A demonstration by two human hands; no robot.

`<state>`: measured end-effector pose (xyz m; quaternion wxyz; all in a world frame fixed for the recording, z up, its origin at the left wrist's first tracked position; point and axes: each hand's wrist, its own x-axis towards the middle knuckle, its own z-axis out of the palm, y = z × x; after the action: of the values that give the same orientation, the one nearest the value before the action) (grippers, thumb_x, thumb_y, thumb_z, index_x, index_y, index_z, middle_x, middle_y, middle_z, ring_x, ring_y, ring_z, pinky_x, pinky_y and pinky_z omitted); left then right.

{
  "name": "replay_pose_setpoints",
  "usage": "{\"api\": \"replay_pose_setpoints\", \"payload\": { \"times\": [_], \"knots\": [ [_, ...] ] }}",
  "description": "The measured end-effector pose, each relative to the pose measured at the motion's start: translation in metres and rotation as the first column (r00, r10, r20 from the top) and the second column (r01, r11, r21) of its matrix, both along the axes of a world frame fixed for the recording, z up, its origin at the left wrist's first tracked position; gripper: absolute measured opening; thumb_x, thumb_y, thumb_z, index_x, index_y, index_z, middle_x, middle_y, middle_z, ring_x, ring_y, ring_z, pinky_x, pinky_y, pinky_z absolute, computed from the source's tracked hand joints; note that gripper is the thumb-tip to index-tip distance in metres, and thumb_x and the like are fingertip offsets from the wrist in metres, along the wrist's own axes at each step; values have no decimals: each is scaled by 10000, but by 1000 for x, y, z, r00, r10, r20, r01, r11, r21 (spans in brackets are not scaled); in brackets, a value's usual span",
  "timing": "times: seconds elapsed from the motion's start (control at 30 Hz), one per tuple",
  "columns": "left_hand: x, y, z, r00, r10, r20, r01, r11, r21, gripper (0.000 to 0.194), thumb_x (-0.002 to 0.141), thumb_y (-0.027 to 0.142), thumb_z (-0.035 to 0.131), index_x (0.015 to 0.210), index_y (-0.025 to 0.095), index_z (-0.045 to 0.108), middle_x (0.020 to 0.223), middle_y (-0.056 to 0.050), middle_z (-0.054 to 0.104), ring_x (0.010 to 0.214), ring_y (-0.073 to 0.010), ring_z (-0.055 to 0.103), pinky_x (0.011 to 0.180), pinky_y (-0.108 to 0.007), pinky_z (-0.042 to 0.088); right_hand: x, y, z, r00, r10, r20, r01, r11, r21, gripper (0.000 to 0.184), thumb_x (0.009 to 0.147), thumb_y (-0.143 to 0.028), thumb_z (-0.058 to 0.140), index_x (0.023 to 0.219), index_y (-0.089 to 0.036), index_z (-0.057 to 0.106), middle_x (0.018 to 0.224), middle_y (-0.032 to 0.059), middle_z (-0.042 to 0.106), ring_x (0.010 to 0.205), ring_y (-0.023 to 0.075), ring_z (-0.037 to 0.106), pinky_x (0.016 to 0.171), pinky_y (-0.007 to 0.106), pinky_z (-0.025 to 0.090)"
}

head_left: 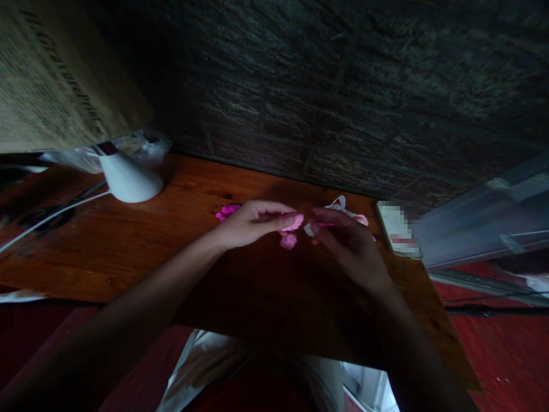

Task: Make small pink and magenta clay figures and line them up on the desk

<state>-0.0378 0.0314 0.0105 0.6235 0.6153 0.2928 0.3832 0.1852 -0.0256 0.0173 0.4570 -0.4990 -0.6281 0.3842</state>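
Pinched between the thumb and fingers of my left hand (253, 222) is a light pink crumpled petal-like piece (294, 222), soft like paper or cloth. Just below it sits a small pink ruffled piece (289, 241). My right hand (349, 240), close by on the right, has its fingers closed on a small white piece (309, 230); its exact kind is unclear in the dim light. A magenta ruffled piece (228, 212) lies on the table beyond my left wrist. Behind my right hand are pale pink and white pieces (338, 203), partly covered by it.
The wooden table (141, 240) meets a dark brick-patterned wall (274, 103). On the left stand a white lamp base (131, 177) with a printed shade (60, 80), a white cable (55, 220) and clear plastic wrapping (150, 147). A pale phone-like slab (395, 228) lies at the right edge.
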Motion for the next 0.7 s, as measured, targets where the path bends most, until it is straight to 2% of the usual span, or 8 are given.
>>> {"api": "replay_pose_setpoints", "payload": {
  "times": [0.07, 0.13, 0.23, 0.33, 0.43, 0.6, 0.7],
  "knots": [
    [3, -4, 2, 999, -13, 30, 13, 1000, -8, 286, 834, 296, 837, 1081, 163, 782, 995, -75, 819, 864, -169, 751, 833, -294, 589, -10, -2, 2, 995, 31, -96, -28, 999, 33, 317, 880, -345, 777, 1188, -275, 749, 1105, 35, 806, 867, 171, 758, 761, 333, 637],
    [5, -7, 4, 998, 16, 67, -15, 1000, -17, 254, 820, 256, 849, 1047, 170, 773, 963, -56, 814, 847, -155, 751, 823, -271, 586, -19, -4, 1, 987, 52, -153, -47, 998, 39, 235, 873, -335, 785, 1102, -280, 772, 1096, 25, 812, 901, 172, 762, 775, 329, 647],
    [8, -9, 3, 995, 54, 87, -53, 998, -15, 229, 790, 246, 874, 984, 169, 780, 949, -49, 812, 854, -163, 755, 813, -272, 591, -24, -5, 0, 986, 9, -167, -3, 999, 37, 185, 874, -293, 773, 1058, -269, 777, 1050, 26, 816, 876, 177, 766, 733, 327, 654],
    [9, -10, 1, 992, 75, 100, -73, 997, -15, 277, 759, 255, 902, 1004, 172, 802, 990, -60, 824, 893, -190, 766, 851, -314, 602, -23, -5, 0, 985, -21, -172, 32, 998, 63, 197, 849, -247, 784, 1045, -256, 782, 1063, 31, 819, 902, 186, 771, 798, 350, 655],
    [9, -8, 2, 990, 87, 113, -82, 995, -48, 246, 774, 284, 899, 979, 172, 821, 988, -66, 832, 900, -187, 771, 908, -333, 599, -24, -2, -1, 976, -22, -218, 33, 998, 45, 195, 835, -256, 803, 1030, -252, 786, 1042, 26, 828, 889, 184, 777, 846, 368, 652],
    [7, -4, 7, 965, 108, 238, -57, 976, -211, 232, 793, 259, 886, 986, 151, 817, 1025, -80, 828, 945, -207, 783, 1003, -386, 593, -24, 10, 3, 965, -10, -262, 22, 999, 42, 245, 831, -329, 808, 1060, -244, 781, 1068, 39, 831, 883, 193, 779, 796, 365, 650],
    [6, -1, 10, 913, 214, 346, -68, 919, -388, 120, 872, 190, 800, 970, 121, 799, 1028, -106, 827, 982, -214, 793, 1095, -396, 550, -22, 16, 11, 982, -56, -180, 69, 995, 69, 222, 872, -322, 753, 1070, -222, 768, 1032, 55, 828, 839, 190, 768, 702, 336, 620]
  ]
}}
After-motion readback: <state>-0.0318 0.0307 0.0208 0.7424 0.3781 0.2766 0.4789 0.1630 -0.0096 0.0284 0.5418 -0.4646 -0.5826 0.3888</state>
